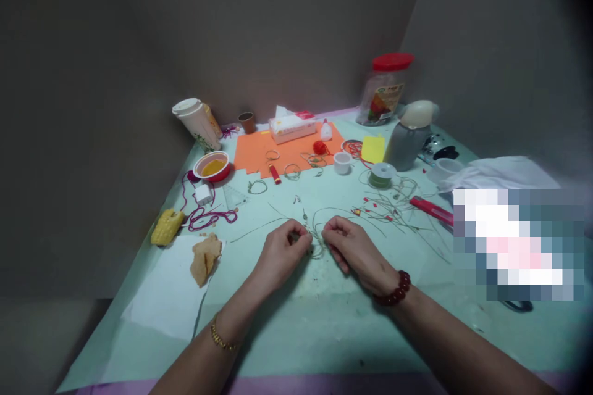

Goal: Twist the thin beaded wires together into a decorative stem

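Note:
Low over the middle of the table, both hands pinch a thin green cord [317, 252] that is looped between them. My left hand [288, 250] has thumb and forefinger closed on it from the left. From the other side, my right hand [352, 247] grips it in the same way, a beaded bracelet on that wrist. Loose cord ends fan outward past both hands. Just beyond the fingers lie a few tiny pieces [297, 199], too small to name. Finished-looking cord rings, such as one green ring [257, 186], rest farther back.
Behind the hands are orange sheets [250, 151], a tissue box [293, 128] and a red lighter-like stick [275, 174]. At right stand a cord spool [382, 176], a grey bottle [405, 142] and a red-lidded jar [382, 92]. Corn [167, 227] and a red bowl [212, 166] sit left.

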`<act>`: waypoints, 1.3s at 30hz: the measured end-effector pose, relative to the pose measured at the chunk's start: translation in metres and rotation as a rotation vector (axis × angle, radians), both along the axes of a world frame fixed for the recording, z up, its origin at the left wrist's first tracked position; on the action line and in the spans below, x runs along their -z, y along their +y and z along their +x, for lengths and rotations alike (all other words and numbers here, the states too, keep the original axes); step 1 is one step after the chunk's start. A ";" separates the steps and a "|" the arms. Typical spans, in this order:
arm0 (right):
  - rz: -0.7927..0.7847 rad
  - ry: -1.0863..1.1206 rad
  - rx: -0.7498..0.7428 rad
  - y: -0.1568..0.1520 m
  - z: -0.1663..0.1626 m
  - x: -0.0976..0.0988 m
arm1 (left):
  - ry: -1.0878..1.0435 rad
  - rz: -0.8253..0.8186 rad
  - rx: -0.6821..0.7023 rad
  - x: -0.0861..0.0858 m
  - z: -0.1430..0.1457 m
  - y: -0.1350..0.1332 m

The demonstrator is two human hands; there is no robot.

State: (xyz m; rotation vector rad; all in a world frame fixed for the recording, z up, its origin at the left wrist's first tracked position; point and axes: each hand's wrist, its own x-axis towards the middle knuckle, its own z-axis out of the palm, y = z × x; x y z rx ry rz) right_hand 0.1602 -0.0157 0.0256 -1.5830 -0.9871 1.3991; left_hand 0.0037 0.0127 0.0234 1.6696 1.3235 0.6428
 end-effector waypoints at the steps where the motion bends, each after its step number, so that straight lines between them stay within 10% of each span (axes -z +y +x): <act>1: -0.002 -0.009 -0.004 0.000 0.000 0.000 | -0.041 -0.044 -0.001 0.001 0.000 0.001; 10: -0.003 -0.018 -0.021 -0.001 0.000 0.003 | 0.106 0.124 0.103 0.004 0.000 -0.002; 19: -0.025 -0.103 -0.054 0.001 0.000 0.007 | -0.307 -0.363 0.026 -0.012 -0.004 0.008; 27: -0.008 -0.072 -0.051 0.002 0.000 0.004 | 0.058 0.003 -0.028 0.004 0.009 0.002; 39: -0.028 0.100 -0.027 0.001 -0.005 -0.001 | 0.072 0.030 -0.027 0.008 0.014 0.000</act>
